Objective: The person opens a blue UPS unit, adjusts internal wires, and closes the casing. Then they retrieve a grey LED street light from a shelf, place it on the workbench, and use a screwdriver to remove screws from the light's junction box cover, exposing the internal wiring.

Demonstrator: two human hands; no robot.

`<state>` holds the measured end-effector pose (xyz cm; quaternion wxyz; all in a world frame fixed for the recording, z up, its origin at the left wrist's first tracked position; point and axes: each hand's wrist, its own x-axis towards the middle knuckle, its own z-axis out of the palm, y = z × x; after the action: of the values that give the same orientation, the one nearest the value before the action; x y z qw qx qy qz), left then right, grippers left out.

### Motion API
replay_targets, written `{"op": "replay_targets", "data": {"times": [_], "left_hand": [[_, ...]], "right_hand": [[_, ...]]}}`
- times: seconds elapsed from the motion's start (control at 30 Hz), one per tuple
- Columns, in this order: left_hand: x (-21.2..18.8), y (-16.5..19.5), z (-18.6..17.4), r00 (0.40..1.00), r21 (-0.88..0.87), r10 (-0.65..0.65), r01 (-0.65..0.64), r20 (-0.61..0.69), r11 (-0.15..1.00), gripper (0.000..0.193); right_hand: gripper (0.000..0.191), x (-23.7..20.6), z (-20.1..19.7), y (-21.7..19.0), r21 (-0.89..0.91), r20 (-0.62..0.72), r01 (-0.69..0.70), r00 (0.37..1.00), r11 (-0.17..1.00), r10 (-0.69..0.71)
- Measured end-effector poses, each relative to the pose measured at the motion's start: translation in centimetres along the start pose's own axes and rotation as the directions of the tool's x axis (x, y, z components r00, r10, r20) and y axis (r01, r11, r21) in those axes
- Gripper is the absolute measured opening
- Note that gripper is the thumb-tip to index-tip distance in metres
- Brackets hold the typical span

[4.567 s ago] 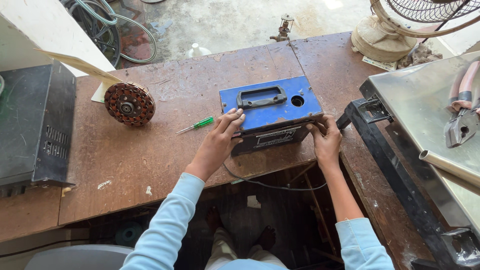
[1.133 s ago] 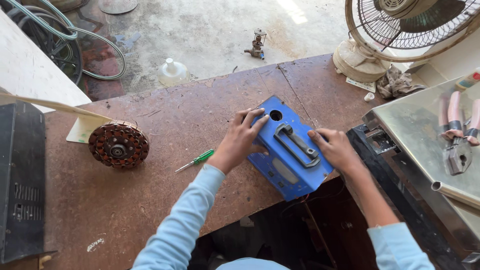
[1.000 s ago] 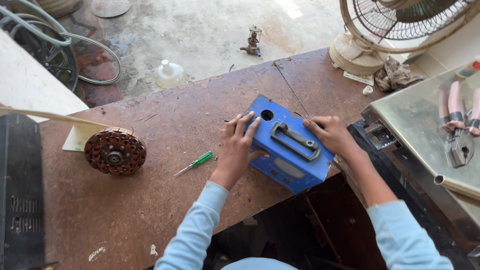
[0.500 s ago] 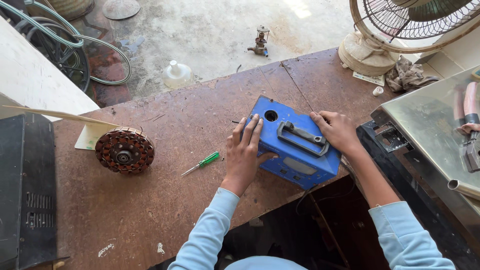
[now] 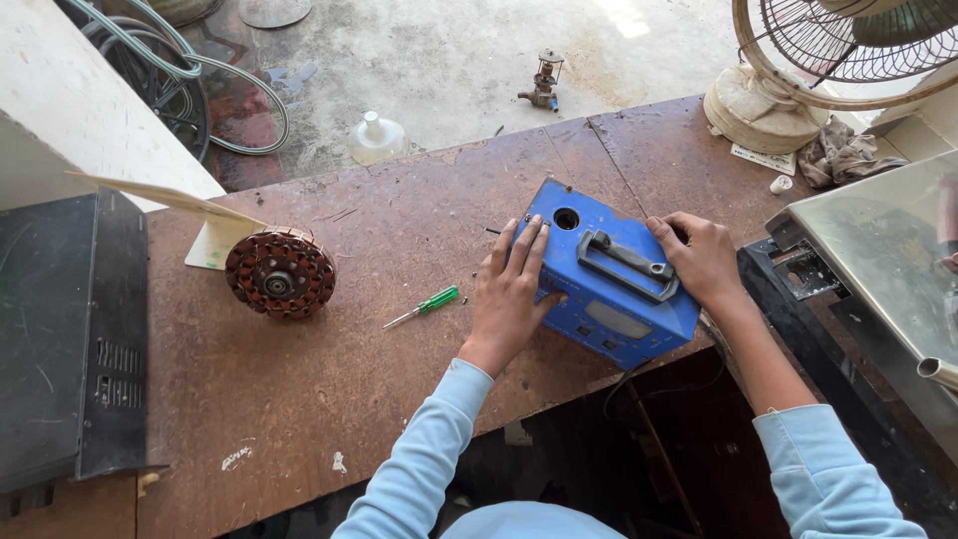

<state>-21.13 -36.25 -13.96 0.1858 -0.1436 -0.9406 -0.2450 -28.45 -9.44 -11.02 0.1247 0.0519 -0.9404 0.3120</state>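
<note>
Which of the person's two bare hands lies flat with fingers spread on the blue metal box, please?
The left hand lies spread flat on the blue metal box; the right hand grips its far edge.

A small pale rectangular display window (image 5: 619, 320) sits on the blue box's (image 5: 609, 250) front face.

Both hands grip a blue metal box (image 5: 609, 279) on the workbench (image 5: 299, 399), left hand (image 5: 511, 289) flat, right hand (image 5: 699, 258) seemingly at its far edge.

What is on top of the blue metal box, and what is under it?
On the blue metal box are a grey carrying handle, a round hole, and both hands: left hand, right hand. Under it is the brown workbench; the box covers its own underside.
</note>
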Motion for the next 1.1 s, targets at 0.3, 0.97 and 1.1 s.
{"op": "replay_targets", "data": {"times": [0.3, 0.97, 1.1], "left_hand": [[-0.3, -0.4, -0.4, 0.999, 0.024, 0.044, -0.043, -0.032, 0.999, 0.096], [-0.1, -0.8, 1.0, 1.000, 0.061, 0.007, -0.006, -0.010, 0.998, 0.094], [-0.2, -0.9, 1.0, 1.000, 0.052, 0.018, -0.017, -0.017, 0.998, 0.094]], "right_hand": [[0.062, 0.9, -0.7, -1.9, -0.048, 0.141, -0.289, 0.946, 0.956, 0.293], [0.059, 1.3, 1.3, -1.4, -0.192, 0.064, -0.263, 0.958, 0.945, 0.280], [0.059, 1.2, 1.2, -1.4, -0.200, 0.071, -0.280, 0.952, 0.939, 0.299]]}}
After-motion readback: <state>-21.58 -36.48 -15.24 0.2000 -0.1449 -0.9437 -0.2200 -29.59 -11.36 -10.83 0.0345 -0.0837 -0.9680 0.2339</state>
